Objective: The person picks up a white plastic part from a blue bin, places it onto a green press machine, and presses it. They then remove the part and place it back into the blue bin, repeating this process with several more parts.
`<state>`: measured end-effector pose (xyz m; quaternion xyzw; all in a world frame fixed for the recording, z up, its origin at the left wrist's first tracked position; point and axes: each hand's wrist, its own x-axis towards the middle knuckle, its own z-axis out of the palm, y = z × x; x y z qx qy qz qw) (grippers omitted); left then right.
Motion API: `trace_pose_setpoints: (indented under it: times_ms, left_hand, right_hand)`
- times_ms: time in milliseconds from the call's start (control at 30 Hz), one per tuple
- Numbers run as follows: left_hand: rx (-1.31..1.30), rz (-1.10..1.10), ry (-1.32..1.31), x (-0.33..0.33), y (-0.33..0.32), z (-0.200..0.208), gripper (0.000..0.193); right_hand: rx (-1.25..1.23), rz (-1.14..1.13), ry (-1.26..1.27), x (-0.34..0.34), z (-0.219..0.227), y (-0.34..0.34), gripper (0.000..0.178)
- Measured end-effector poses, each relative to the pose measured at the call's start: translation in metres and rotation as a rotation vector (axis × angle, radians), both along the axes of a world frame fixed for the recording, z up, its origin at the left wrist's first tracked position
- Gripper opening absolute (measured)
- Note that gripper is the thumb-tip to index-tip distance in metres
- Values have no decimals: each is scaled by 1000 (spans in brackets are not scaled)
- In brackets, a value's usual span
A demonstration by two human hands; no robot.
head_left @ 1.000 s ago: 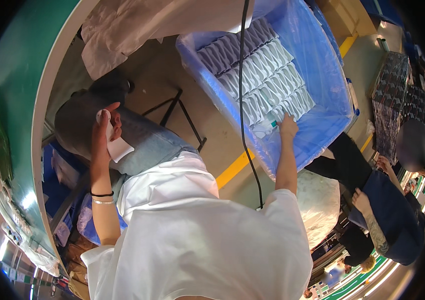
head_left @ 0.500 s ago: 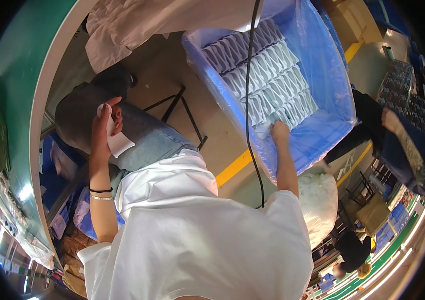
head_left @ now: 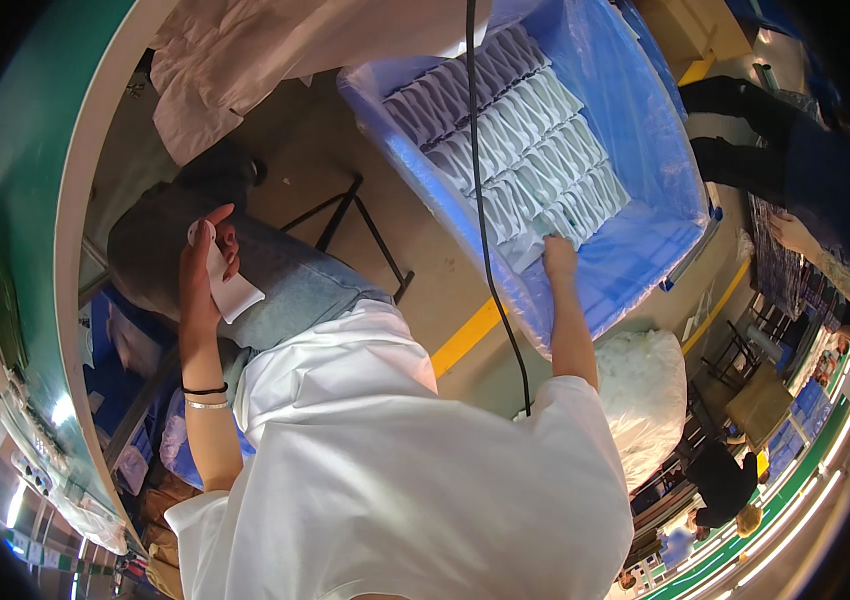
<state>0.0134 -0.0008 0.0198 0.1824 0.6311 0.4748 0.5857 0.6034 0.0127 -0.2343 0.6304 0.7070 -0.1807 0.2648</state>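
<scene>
My left hand [head_left: 201, 268], above my lap, has its fingers closed round a white curved part [head_left: 236, 294] with a flared lower end. The round upper end of that part shows by the thumb. To the right, my right hand [head_left: 560, 258] reaches into a large blue bin [head_left: 635, 262] lined with clear plastic film. Its curled fingers are on a white curved part [head_left: 522, 249] at the near end of a row; the fingertips are partly hidden. Several rows of similar white wavy parts [head_left: 520, 130] stand close together in the bin.
A black cable [head_left: 483, 200] hangs across the bin's left side. A green-topped table [head_left: 30, 120] curves along the left. Beside my right arm sits a white plastic-wrapped bundle [head_left: 645, 395]. A metal stand [head_left: 355, 215] is on the floor. Another person [head_left: 785, 140] is at the right.
The bin and cable have shifted slightly left in view. My left hand has turned a little with the white part in it. My right hand stays at the row's end. The person at right has moved.
</scene>
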Motion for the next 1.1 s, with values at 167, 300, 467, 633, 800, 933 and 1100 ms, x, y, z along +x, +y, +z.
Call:
trace_pose_setpoints:
  times_ms: [167,300,467,633,800,933,1100]
  left_hand:
    - [-12,-10,-17,2,2,-2,49]
    - [-22,7,-19,2,1,-3,49]
    - [-8,11,-18,-2,-1,-4,49]
    - [-1,17,-17,0,-4,-2,50]
    - [-2,8,-6,3,-4,1,50]
    - [1,18,-6,3,-4,0,49]
    - [1,11,-31,2,-4,0,50]
  right_hand:
    - [184,-206,-75,3,15,7,19]
    - [211,-155,-111,-2,15,6,23]
    - [191,-174,-104,-1,10,6,26]
    - [120,-201,-118,-1,19,8,21]
    - [85,-255,-134,-7,25,19,19]
    - [55,-316,-130,-6,24,17,20]
    - [83,-256,-147,-2,42,22,17]
